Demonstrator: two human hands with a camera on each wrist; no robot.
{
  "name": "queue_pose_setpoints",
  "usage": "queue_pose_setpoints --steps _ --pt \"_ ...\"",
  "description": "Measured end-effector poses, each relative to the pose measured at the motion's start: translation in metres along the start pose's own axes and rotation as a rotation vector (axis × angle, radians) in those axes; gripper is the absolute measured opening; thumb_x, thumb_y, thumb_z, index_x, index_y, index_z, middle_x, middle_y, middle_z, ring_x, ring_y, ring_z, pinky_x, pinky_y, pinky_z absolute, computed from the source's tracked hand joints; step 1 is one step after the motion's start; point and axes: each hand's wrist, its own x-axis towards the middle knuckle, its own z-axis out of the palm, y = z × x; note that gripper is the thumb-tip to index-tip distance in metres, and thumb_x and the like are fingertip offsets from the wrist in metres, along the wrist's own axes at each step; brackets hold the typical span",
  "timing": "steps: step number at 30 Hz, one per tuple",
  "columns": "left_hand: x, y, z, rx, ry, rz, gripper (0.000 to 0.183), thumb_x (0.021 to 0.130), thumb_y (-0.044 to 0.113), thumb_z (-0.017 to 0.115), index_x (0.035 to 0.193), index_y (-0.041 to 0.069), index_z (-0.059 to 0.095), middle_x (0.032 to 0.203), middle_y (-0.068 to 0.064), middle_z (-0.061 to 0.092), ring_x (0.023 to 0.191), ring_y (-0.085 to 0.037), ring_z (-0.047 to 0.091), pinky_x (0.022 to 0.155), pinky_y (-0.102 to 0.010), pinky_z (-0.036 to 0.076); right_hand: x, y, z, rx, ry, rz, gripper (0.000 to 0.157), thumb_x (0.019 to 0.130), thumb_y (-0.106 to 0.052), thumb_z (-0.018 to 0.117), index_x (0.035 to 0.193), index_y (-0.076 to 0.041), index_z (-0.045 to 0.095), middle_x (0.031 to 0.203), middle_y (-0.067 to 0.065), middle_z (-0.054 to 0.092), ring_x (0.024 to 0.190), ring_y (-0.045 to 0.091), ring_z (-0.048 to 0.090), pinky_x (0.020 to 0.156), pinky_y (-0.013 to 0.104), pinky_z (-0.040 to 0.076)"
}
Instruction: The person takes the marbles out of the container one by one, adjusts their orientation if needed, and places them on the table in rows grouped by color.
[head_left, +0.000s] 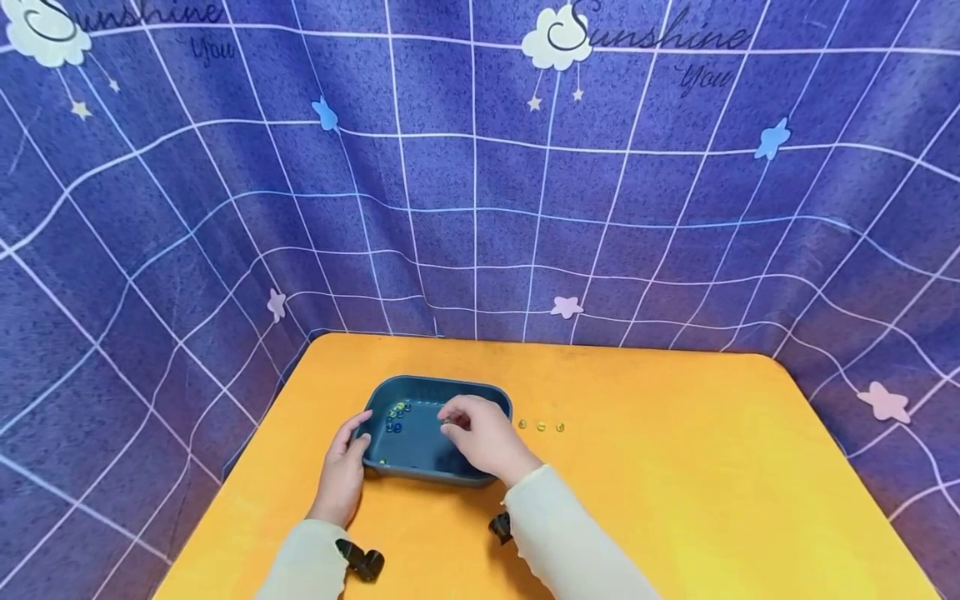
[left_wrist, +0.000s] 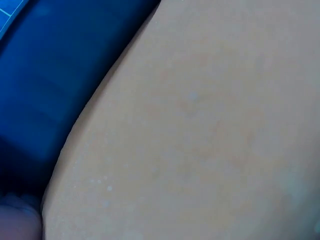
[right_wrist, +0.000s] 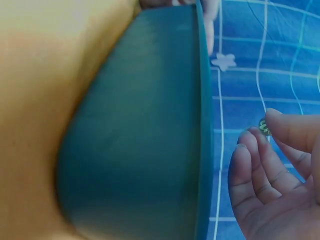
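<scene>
A dark teal rectangular tray (head_left: 431, 477) rests on the table, its outer wall (right_wrist: 135, 125) large in the right wrist view. My left hand (head_left: 341, 475) grips the tray's left end, fingers and thumb at the rim. Above the tray's right half, my right hand (head_left: 480, 437) pinches a small glass marble (right_wrist: 264, 127) with a yellow-green swirl between thumb and fingertips. Several marbles (head_left: 397, 427) lie together inside at the tray's left, and a yellowish one (head_left: 383, 462) sits by the near wall. Skin of the left hand (left_wrist: 195, 120) fills most of the left wrist view.
Three yellowish marbles (head_left: 541, 427) lie in a row on the yellow table (head_left: 675, 467), just right of the tray. A blue gridded curtain (head_left: 510, 183) hangs behind the table and along both sides. Dark camera mounts (head_left: 363, 561) are strapped at both sleeves.
</scene>
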Motion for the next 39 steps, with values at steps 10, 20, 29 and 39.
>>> queue_pose_setpoints --steps 10,20,29,39 --pt "0.001 -0.003 -0.002 0.007 -0.014 -0.028 0.043 0.112 0.023 0.042 0.155 0.022 0.045 0.17 -0.004 0.02 0.156 -0.022 0.009 0.125 -0.048 0.01 -0.021 0.021 -0.028 0.1 0.13 0.005 0.013 0.1 -0.012 0.07 0.112 -0.014 0.073 0.103 -0.006 0.069 0.089 0.014 0.062 0.083 0.034 0.055" --pt "0.004 -0.001 -0.002 -0.006 -0.026 -0.034 0.043 0.112 0.019 0.042 0.155 0.02 0.045 0.17 -0.005 0.02 0.156 -0.022 0.008 0.125 -0.048 0.01 -0.038 0.047 -0.051 0.117 0.267 0.001 0.015 0.095 -0.005 0.073 0.109 -0.009 0.076 0.101 -0.005 0.071 0.091 0.014 0.065 0.084 0.034 0.056" --pt "0.003 -0.004 -0.001 0.004 -0.018 -0.015 0.043 0.112 0.022 0.042 0.155 0.023 0.045 0.17 -0.003 0.019 0.156 -0.022 0.008 0.125 -0.049 0.009 -0.053 0.066 -0.07 0.095 0.324 0.026 0.014 0.095 -0.005 0.074 0.108 -0.008 0.077 0.1 -0.001 0.071 0.089 0.015 0.065 0.082 0.032 0.055" --pt "0.001 -0.004 -0.001 0.004 -0.004 -0.009 0.041 0.112 0.025 0.043 0.153 0.025 0.048 0.169 -0.003 0.022 0.156 -0.022 0.01 0.125 -0.05 0.01 -0.065 0.091 -0.09 0.073 0.332 0.126 0.016 0.098 -0.005 0.07 0.112 -0.01 0.075 0.1 0.001 0.071 0.091 0.017 0.064 0.083 0.034 0.054"
